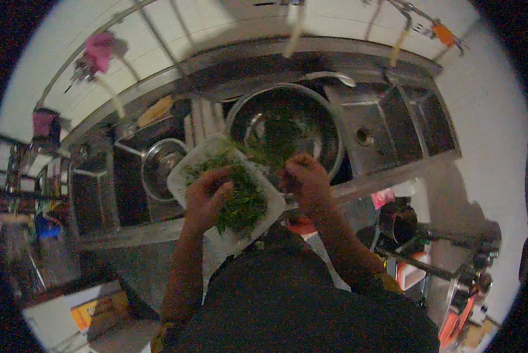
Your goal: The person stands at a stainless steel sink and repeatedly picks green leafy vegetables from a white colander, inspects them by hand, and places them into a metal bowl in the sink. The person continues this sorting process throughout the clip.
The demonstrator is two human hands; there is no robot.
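A white plastic tub point(182, 183) of leafy green herbs point(242, 200) stands tilted in front of my body. My left hand point(208, 198) lies over the herbs with its fingers bent; blur hides whether it grips any. Just past the tub's right edge, my right hand point(305, 178) has its fingers closed on green sprigs point(270, 154) above the near rim of a large round metal bowl point(339, 141). More greenery seems to lie in the dark bowl. To the left of the tub is a smaller metal bowl point(145, 170), partly covered by it.
The bowls sit in a long stainless steel sink unit point(378, 185); a basin with a drain hole point(364, 137) is at the right. A curved faucet point(334, 78) is behind the large bowl. Pink cloths point(99, 50) hang at the upper left. An orange-and-white box point(98, 309) is at lower left.
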